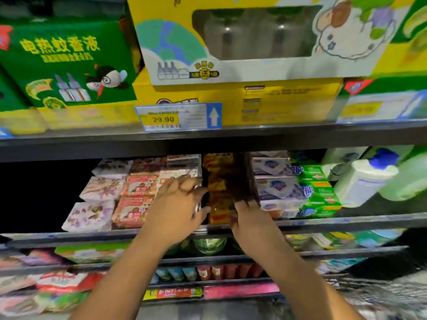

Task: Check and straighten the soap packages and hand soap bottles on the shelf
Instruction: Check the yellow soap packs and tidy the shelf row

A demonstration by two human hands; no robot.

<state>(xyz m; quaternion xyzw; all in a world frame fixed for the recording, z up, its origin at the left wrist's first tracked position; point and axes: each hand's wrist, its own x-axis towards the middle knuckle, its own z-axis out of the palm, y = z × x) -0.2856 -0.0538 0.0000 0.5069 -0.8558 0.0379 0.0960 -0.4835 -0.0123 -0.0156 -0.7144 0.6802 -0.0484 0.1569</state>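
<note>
- Shelf [323,224] — dark open gap at its left end, packs close to the front edge.
- Hand soap bottles [360,181] stand at the right end.
- Yellow soap packages [219,188] are stacked mid-shelf, between pink packs [138,192] and white packs [277,192].
- Left hand [178,204] — fingers spread, pressing the stack's left side.
- Right hand [245,211] is at its right side; grip too blurred to tell.
</note>
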